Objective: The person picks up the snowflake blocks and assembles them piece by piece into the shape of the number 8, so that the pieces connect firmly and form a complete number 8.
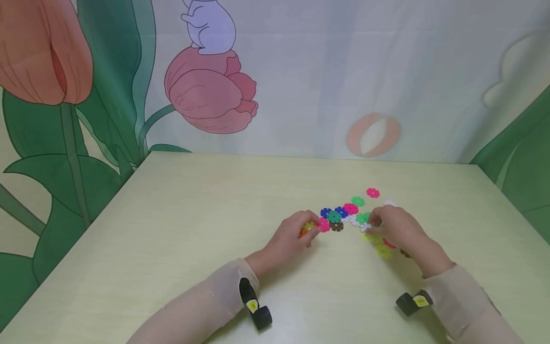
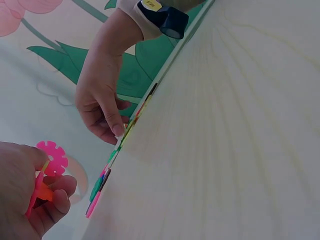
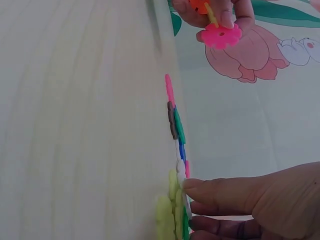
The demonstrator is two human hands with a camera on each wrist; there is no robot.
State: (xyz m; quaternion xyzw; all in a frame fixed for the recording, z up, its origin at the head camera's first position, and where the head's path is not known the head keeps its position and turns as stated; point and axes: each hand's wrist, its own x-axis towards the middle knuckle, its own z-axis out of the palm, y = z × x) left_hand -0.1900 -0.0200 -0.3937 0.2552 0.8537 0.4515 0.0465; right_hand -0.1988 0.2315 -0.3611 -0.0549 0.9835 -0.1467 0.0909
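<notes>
My left hand (image 1: 296, 230) holds a small cluster of joined plastic snowflake discs above the table. In the left wrist view it includes a pink disc (image 2: 52, 159) and an orange disc (image 2: 45, 193); the yellow disc (image 1: 309, 225) shows in the head view. The fingers partly hide the cluster. To the right, my right hand (image 1: 399, 230) reaches into the loose discs, thumb and fingers pinching a white snowflake disc (image 1: 365, 228). Beside it lie a green disc (image 1: 363, 218) and a yellow-green disc (image 1: 384, 251). A red disc (image 1: 388, 243) is partly covered by that hand.
Between the hands, several discs lie overlapping, among them a teal disc (image 1: 334, 217), a brown disc (image 1: 336, 226) and a blue disc (image 1: 325, 213). Farther back is a pink disc (image 1: 373, 193). The pale table (image 1: 206, 191) meets a printed curtain (image 1: 292, 95) behind.
</notes>
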